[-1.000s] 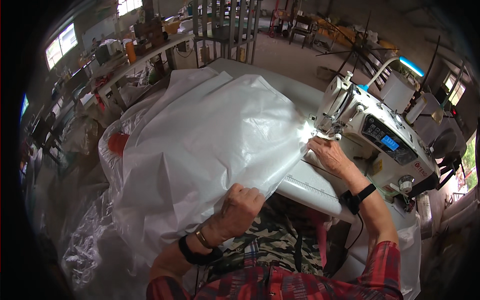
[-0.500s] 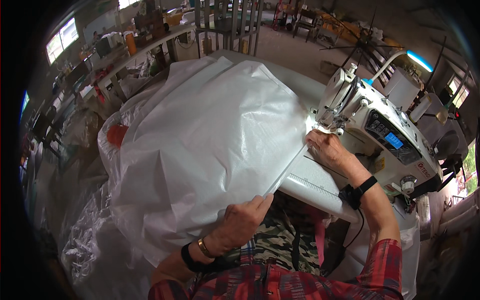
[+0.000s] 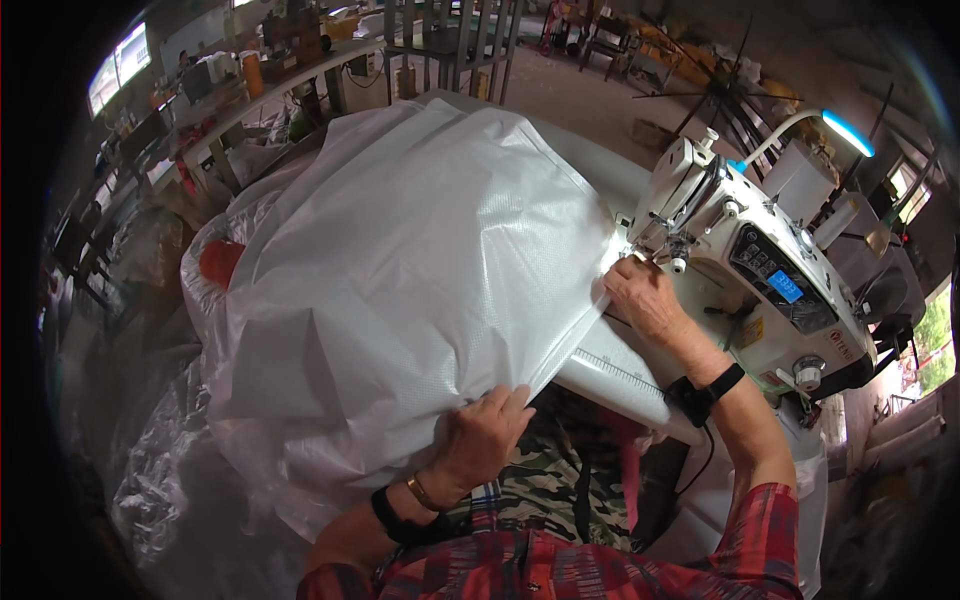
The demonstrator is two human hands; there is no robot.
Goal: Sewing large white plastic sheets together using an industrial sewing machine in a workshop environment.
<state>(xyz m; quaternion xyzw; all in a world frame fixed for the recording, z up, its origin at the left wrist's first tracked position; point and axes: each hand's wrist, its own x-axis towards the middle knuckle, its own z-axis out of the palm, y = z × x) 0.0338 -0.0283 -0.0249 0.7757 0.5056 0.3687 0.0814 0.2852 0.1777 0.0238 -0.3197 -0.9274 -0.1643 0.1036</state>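
A large sheet of white woven plastic (image 3: 400,250) spreads over the sewing table and hangs down toward my lap. Its folded edge runs from my lap up to the sewing machine (image 3: 790,270). Close to the lit needle area, my right hand (image 3: 645,300) pinches that edge with the fingers pressed together. My left hand (image 3: 485,435) grips the same edge lower down, near the table's front. The fabric covers part of the left thumb and fingers. The needle and presser foot are small and partly hidden behind my right fingers.
A lamp (image 3: 846,132) glows above the machine, beside a white thread cone (image 3: 800,170). The table's front edge carries a ruler scale (image 3: 620,372). An orange object (image 3: 221,264) shows at the sheet's left. Behind stand a metal rack (image 3: 450,45) and a long bench (image 3: 280,90).
My left hand has shifted slightly left and its fingers press more onto the sheet. My right hand has moved slightly left and stays near the needle. The whole view has shifted a little.
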